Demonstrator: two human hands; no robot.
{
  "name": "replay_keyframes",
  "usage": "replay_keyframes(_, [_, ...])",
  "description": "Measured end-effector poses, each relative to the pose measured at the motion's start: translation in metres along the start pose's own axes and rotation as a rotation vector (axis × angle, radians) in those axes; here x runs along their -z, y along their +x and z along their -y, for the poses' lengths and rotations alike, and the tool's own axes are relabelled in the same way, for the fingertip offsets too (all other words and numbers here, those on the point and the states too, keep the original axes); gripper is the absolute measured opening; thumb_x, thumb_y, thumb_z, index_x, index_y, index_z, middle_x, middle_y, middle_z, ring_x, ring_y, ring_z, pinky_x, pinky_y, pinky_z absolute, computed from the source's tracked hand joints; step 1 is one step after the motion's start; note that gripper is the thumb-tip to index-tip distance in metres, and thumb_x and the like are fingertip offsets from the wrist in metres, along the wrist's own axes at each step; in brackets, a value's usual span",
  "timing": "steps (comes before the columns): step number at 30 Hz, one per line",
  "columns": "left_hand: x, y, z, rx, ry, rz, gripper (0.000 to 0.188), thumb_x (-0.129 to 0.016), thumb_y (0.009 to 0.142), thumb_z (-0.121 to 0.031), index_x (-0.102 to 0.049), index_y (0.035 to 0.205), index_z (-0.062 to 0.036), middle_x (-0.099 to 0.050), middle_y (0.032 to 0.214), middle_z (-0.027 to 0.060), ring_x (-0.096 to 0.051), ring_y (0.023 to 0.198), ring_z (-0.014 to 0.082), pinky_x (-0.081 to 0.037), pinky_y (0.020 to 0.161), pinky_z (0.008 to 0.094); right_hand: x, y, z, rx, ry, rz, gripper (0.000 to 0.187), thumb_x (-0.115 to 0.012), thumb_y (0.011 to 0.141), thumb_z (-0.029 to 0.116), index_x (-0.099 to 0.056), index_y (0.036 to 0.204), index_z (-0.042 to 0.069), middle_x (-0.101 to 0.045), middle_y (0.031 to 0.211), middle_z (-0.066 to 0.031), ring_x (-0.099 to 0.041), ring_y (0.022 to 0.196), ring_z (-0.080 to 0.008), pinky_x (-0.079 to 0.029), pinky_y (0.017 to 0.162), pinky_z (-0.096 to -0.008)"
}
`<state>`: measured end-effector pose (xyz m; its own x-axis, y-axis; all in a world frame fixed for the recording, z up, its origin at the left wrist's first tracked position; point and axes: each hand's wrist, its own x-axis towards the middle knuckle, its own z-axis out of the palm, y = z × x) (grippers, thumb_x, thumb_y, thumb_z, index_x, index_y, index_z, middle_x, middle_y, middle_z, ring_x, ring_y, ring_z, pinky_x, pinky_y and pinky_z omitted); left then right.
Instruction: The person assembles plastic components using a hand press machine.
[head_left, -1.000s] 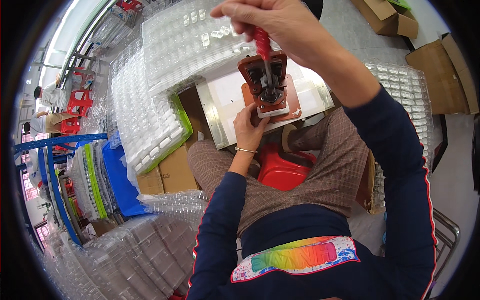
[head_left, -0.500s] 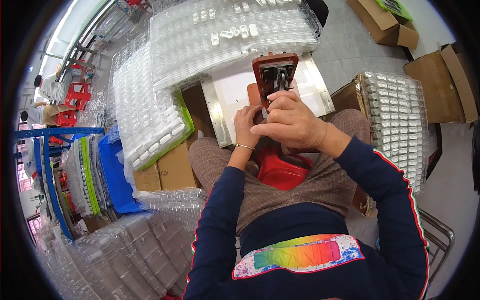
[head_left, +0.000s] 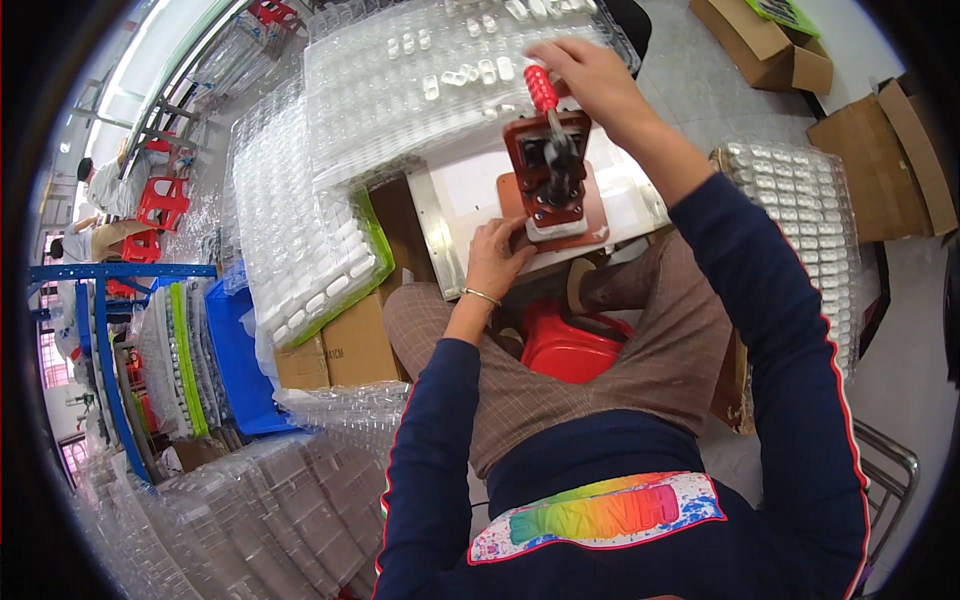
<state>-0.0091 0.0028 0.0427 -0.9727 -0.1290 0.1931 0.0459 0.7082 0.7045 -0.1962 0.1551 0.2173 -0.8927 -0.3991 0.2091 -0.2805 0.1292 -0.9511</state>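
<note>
A rust-brown toggle press (head_left: 545, 165) with a red ribbed handle (head_left: 541, 90) stands on a white board (head_left: 450, 205) in front of me. Its handle points up and away. A white block (head_left: 556, 231) shows under the press's near edge, over a brown base plate (head_left: 595, 205). My left hand (head_left: 495, 258) is at the press's left near corner, its fingertips drawn together; what they grip is hidden. My right hand (head_left: 590, 80) is beyond the press, beside the handle's far right side, fingers stretched leftward and slightly blurred, with nothing visible in them.
Stacked clear trays (head_left: 400, 110) bear several small white plastic pieces (head_left: 487, 72). More filled trays stand at left (head_left: 310, 240) and right (head_left: 795, 220). A red stool (head_left: 570, 350) sits between my legs. Open cartons (head_left: 870, 170) are at right, a blue bin (head_left: 240, 360) at left.
My right hand has moved from over the press up and away to beyond it. The red handle now shows raised. My left hand stays by the press's left side.
</note>
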Motion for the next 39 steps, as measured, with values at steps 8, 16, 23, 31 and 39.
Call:
replay_keyframes(8, [0.074, 0.066, 0.037, -0.028, -0.094, -0.168, 0.021, -0.069, 0.081, -0.007, -0.071, 0.101, -0.0081, -0.068, 0.095, 0.0072, -0.064, 0.09, 0.0223, -0.05, 0.084, 0.0328, 0.016, -0.137, -0.138, -0.159, -0.265, 0.077, 0.016, -0.067, 0.088, 0.017, -0.065, 0.094, 0.002, -0.059, 0.085, -0.0086, -0.057, 0.073, -0.0172, -0.046, 0.066, -0.0313])
replay_keyframes(16, [0.089, 0.193, 0.057, 0.141, 0.346, -0.337, 0.026, -0.072, 0.079, -0.026, -0.072, 0.103, -0.0166, -0.065, 0.103, 0.0027, -0.057, 0.103, 0.0244, -0.042, 0.093, 0.0383, -0.007, -0.141, -0.114, 0.134, -0.472, 0.234, 0.026, -0.07, 0.078, 0.006, -0.061, 0.102, 0.004, -0.055, 0.095, -0.014, -0.058, 0.086, -0.0342, -0.048, 0.073, -0.0428])
replay_keyframes(23, [0.078, 0.245, 0.051, 0.468, 0.421, -0.313, 0.029, -0.074, 0.077, -0.031, -0.072, 0.1, -0.0149, -0.068, 0.1, 0.004, -0.058, 0.104, 0.026, -0.043, 0.093, 0.0386, -0.013, -0.147, -0.108, 0.025, -0.538, 0.206, 0.027, -0.074, 0.074, 0.01, -0.063, 0.099, 0.006, -0.054, 0.099, -0.0128, -0.056, 0.088, -0.0334, -0.045, 0.076, -0.0429])
replay_keyframes(31, [0.072, 0.271, 0.076, 0.394, 0.562, -0.217, 0.019, -0.065, 0.079, -0.023, -0.075, 0.083, -0.008, -0.07, 0.09, 0.0181, -0.067, 0.087, 0.036, -0.053, 0.08, 0.0443, -0.003, -0.144, -0.125, 0.089, -0.413, 0.115, 0.019, -0.072, 0.073, 0.013, -0.059, 0.081, 0.002, -0.055, 0.094, -0.0148, -0.056, 0.088, -0.0378, -0.045, 0.074, -0.047])
replay_keyframes(39, [0.098, 0.284, 0.14, 0.247, 0.65, -0.177, 0.033, -0.069, 0.074, -0.033, -0.073, 0.092, -0.0055, -0.07, 0.092, 0.0172, -0.066, 0.089, 0.0334, -0.051, 0.083, 0.0417, 0.147, -0.152, -0.11, -0.01, -0.481, -0.124, 0.014, -0.065, 0.084, 0.018, -0.065, 0.089, 0.005, -0.063, 0.088, -0.0121, -0.062, 0.084, -0.0297, -0.05, 0.074, -0.0377])
